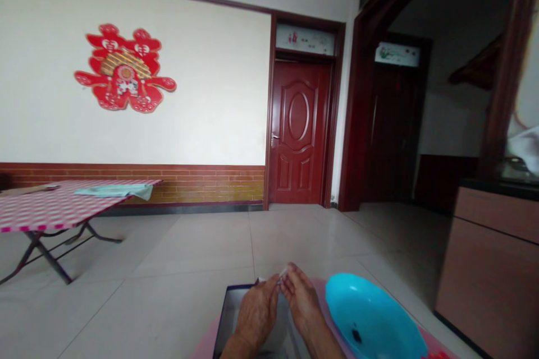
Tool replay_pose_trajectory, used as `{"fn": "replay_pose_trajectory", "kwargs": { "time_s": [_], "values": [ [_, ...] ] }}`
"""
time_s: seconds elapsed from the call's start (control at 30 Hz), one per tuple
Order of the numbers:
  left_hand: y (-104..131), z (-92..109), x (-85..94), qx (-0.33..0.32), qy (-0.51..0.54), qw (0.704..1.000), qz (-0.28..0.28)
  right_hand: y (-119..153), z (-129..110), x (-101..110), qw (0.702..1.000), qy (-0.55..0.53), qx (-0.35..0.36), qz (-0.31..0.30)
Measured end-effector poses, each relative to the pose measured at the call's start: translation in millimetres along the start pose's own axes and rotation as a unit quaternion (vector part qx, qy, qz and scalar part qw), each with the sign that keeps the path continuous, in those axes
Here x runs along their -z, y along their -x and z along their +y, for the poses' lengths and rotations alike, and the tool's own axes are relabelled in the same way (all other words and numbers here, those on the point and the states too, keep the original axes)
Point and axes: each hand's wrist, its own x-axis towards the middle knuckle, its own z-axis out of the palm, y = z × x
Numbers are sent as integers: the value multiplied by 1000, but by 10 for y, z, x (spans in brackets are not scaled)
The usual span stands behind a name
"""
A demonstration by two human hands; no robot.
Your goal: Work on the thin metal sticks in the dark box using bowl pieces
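My left hand [257, 311] and my right hand [302, 298] meet at the fingertips, low in the middle of the head view. Pinched between them is a small whitish piece [283, 274], too small and partly covered to name. Both hands are closed, held above a shallow open box [229, 305] with a dark blue rim and pale inside. My forearms and hands cover much of the box, so its contents are mostly hidden. To the right of my right hand is a turquoise plastic basin [379, 305], with a small dark object [356, 336] lying in it.
Box and basin rest on a pink surface [320, 291]. Small red things [438, 355] show beside the basin. A folding table [37, 207] with a checked cover and a light green cloth [113, 190] stands left. A brown cabinet [488, 269] is right; a red door [300, 134] is ahead.
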Motion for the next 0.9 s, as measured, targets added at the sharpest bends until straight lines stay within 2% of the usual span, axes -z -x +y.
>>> {"fn": "replay_pose_trajectory", "kwargs": {
  "time_s": [0.1,0.3,0.53,0.67,0.8,0.9],
  "values": [
    [11,-13,9,7,-10,1000,-8,30,-25,-19,999,-23,-34,-2],
    [23,1,47,44,-12,999,-17,77,-26,-13,998,42,-27,-23],
    [62,-95,3,50,29,998,25,78,40,0,993,116,-11,-27],
    [34,-73,32,48,63,996,40,56,14,28,990,124,-10,-60],
    [-35,-21,45,80,112,990,17,72,-69,20,991,73,-33,-111],
    [-76,10,32,145,214,965,-33,114,-148,-16,989,30,-51,-134]
  ]
}}
